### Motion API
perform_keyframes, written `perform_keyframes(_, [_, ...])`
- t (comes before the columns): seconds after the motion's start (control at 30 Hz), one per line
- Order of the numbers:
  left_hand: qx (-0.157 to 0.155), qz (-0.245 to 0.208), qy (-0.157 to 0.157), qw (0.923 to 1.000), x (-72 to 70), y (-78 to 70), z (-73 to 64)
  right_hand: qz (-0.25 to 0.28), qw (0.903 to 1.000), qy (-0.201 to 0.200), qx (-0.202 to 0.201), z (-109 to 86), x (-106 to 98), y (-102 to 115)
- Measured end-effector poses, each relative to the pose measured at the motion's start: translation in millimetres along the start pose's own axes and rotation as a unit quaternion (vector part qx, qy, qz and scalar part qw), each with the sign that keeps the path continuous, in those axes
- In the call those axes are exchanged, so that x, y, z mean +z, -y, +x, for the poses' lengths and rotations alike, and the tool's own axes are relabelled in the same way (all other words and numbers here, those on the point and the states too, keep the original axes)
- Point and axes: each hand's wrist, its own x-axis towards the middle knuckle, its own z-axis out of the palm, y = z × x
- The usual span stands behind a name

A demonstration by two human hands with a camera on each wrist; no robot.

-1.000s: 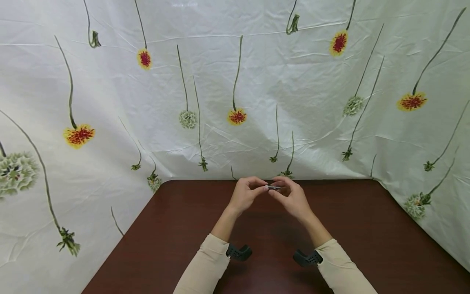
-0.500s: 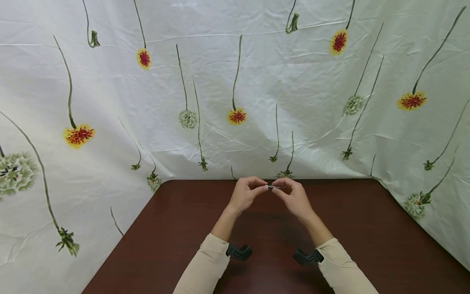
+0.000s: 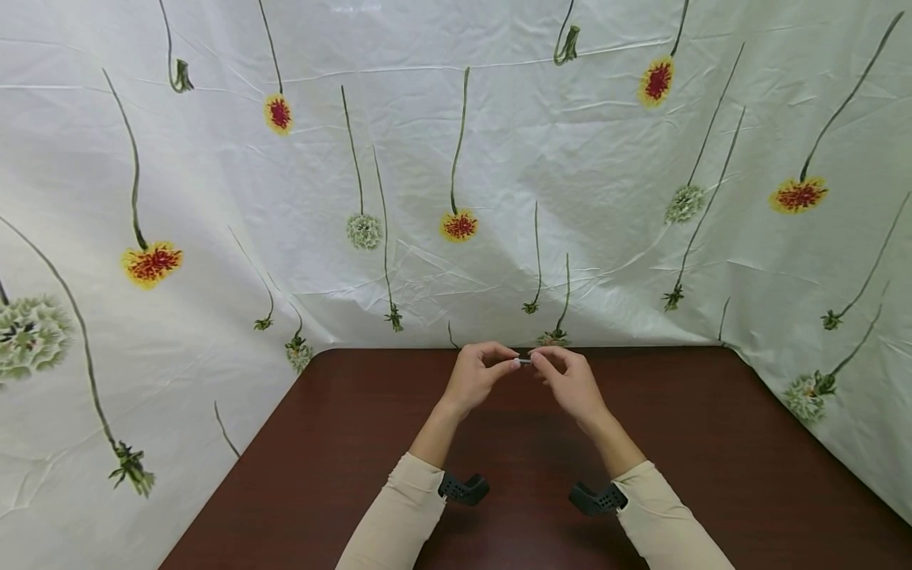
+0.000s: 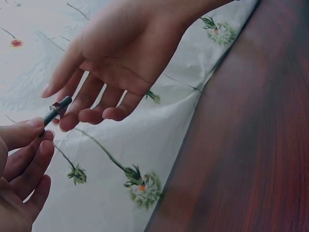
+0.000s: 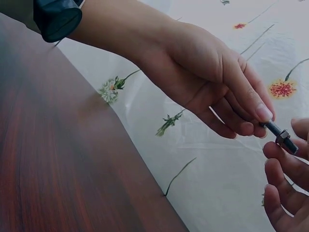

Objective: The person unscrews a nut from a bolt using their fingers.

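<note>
In the head view my left hand and right hand meet above the far edge of the table, a dark bolt between them. The thumb and fingertips of my left hand pinch one end of the threaded bolt, as the left wrist view shows. A shiny hex nut sits on the bolt's shaft, a short way from the free end. Right at the nut are the fingertips of my right hand, its thumb apart from the nut and its other fingers spread loosely.
A dark reddish-brown table lies under both arms. Behind it hangs a pale cloth printed with flowers. Each wrist carries a black camera mount on its inner side, below a beige sleeve.
My right thumb and fingertips have shifted along the nut, with the thumb sweeping up and forward. More of the bolt's free end showed earlier. My left hand has stayed still, pinching the bolt.
</note>
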Motion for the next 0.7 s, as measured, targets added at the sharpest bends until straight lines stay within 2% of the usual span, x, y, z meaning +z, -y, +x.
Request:
perform_keyframes(0.3, [-0.008, 0.008, 0.002, 0.9999, -1.3, -0.9, -0.5, -0.002, 0.9989, 0.019, -0.042, -1.3, -3.2, 2.3])
perform_keyframes(0.53, [-0.005, -0.001, 0.004, 1.0000, -0.6, -0.5, -0.8, 0.001, 0.9982, 0.029, -0.053, -1.0, -2.5, -1.5])
perform_keyframes(0.7, [-0.002, -0.005, 0.004, 1.0000, 0.2, -0.4, -1.1, 0.000, 0.9995, 0.015, -0.027, -1.1, -0.6, -0.9])
